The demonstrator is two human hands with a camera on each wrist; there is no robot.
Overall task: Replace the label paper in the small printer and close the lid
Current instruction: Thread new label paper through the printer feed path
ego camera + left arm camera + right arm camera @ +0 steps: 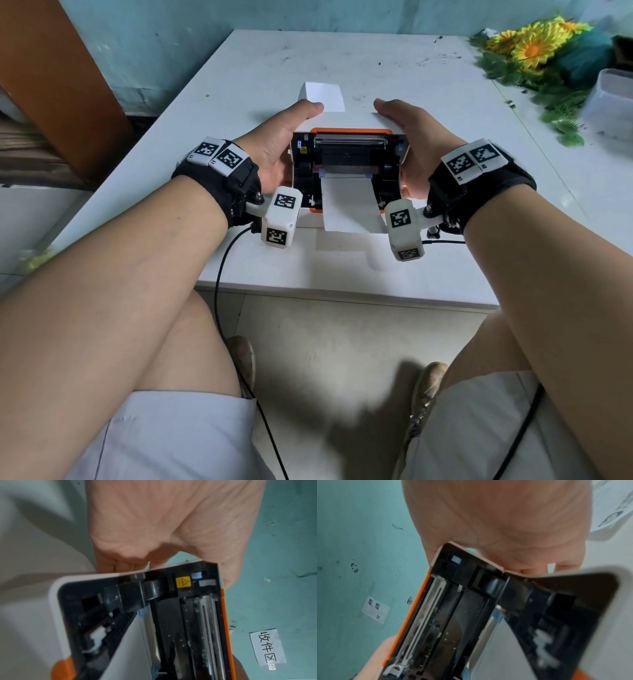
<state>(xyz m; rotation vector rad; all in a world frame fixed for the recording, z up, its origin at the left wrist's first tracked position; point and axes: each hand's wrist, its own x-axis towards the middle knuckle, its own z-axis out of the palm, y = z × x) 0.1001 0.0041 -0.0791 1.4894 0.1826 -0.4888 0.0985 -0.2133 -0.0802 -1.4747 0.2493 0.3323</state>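
Note:
A small white printer [349, 164] with orange trim stands near the front of the white table [462, 205]. Its lid [351, 120] is tilted partly open, showing the black inside. My left hand [287, 137] grips its left side, thumb on the lid's outer face. On the other side my right hand [411, 137] holds it the same way. A strip of white label paper [347, 205] runs out of the front toward me. The left wrist view shows my left hand [154, 534], the lid's inner face [197, 615] and the paper [126, 649]. The right wrist view shows my right hand [505, 520], the lid [426, 615] and the paper [488, 649].
A white stack of labels [323, 96] lies just behind the printer. Artificial sunflowers [534, 44] and a clear plastic box [613, 99] crowd the table's back right. A brown board [51, 85] leans at the left. Cables hang below the table's front edge.

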